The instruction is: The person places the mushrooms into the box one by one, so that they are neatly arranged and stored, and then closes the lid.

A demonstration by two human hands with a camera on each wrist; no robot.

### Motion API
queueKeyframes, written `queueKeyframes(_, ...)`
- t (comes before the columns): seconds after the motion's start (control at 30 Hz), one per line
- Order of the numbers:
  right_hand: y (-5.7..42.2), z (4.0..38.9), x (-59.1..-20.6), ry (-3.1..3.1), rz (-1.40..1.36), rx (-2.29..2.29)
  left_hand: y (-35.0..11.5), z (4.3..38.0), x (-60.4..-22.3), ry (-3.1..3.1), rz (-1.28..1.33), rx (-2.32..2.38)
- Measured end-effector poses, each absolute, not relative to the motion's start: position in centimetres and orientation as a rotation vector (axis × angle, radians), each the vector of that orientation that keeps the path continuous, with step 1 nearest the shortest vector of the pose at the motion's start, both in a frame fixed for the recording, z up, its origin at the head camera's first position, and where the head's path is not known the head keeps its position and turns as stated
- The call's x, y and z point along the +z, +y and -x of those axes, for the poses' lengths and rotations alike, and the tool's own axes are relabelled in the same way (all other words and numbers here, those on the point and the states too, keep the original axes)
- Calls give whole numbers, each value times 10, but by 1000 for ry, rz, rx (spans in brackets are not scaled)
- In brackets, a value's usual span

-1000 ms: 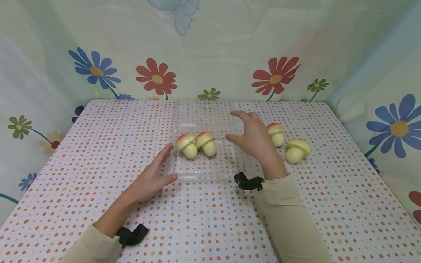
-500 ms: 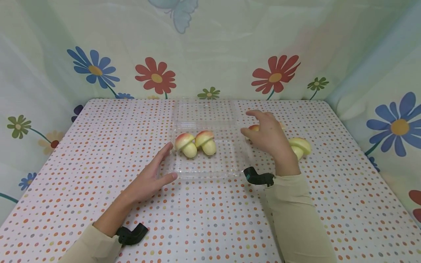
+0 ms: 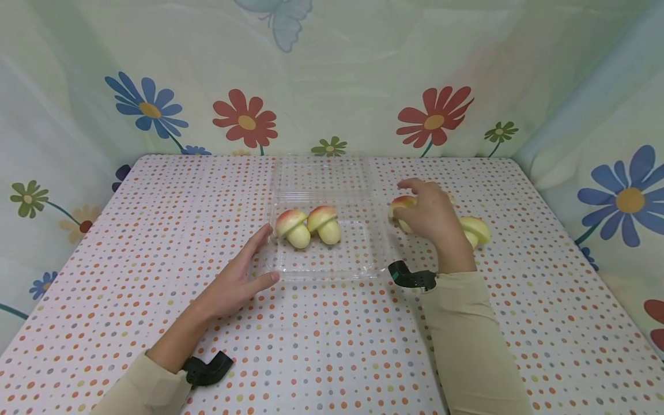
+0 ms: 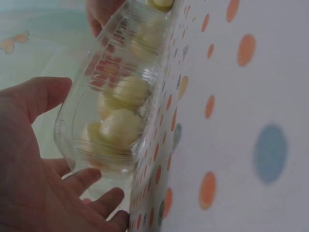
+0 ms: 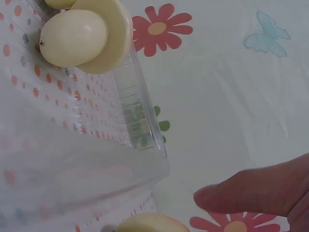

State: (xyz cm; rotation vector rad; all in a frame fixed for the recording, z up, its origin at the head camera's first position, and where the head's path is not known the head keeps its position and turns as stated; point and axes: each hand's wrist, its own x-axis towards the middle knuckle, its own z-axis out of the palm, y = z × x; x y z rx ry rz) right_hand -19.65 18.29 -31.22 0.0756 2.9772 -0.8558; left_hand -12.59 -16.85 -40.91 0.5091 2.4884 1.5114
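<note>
A clear plastic clamshell box (image 3: 358, 253) lies open on the table, its lid (image 3: 321, 173) folded back. Two mushroom-shaped pieces, one pale yellow with a red-tinged cap (image 3: 291, 223) and a similar one (image 3: 324, 225), sit side by side in its left part. My left hand (image 3: 233, 285) rests at the box's left end, thumb and fingers spread around the corner. To the right of the box, my right hand (image 3: 430, 213) hovers by another mushroom-shaped piece (image 3: 402, 203), thumb overlapping it in the head view. In the right wrist view, the thumb (image 5: 246, 191) appears apart from that piece (image 5: 152, 224).
Another yellow mushroom-shaped piece (image 3: 477, 230) lies farther right, partly behind the right wrist. A further piece is mostly hidden behind the right hand. A dotted cloth (image 3: 321, 357) covers the table. A flowered curtain (image 3: 332, 75) hangs along the back and sides.
My right hand has moved right, from over the box's right side to the nearest loose mushroom-shaped piece, which now shows beside it. My left hand stays at the box's left end.
</note>
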Motion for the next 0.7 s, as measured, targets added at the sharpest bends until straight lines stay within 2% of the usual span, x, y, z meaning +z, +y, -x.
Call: queueKeyframes(0.7,198,208,-333,2984,-119,-770,-168,126,-407,2493,-505,1497)
